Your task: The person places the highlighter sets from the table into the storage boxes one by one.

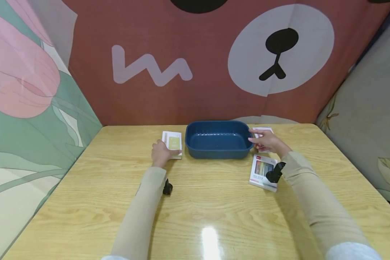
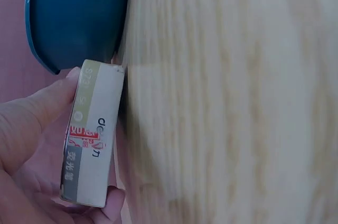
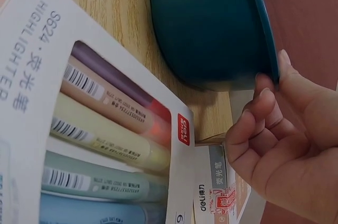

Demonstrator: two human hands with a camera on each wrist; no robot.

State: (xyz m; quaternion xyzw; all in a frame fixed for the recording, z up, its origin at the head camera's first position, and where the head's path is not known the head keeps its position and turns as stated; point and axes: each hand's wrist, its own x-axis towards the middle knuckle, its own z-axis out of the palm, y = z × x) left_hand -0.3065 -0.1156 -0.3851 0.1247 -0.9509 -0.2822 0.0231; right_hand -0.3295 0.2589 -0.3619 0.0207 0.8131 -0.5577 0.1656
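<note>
My left hand grips a white and yellow-green highlighter box lying left of the basin. In the left wrist view, thumb and fingers span the printed end of that highlighter box. A dark blue basin stands at the back of the table. At its right end, my right hand pinches the rim; the right wrist view shows the thumb and a finger on the basin's edge. Under that hand lies another highlighter box, partly hidden.
Nearer the front, below the right forearm, lies a windowed highlighter box with several pastel pens showing. Its lower right is partly covered by the black wrist camera. A patterned cloth hangs behind the wooden table.
</note>
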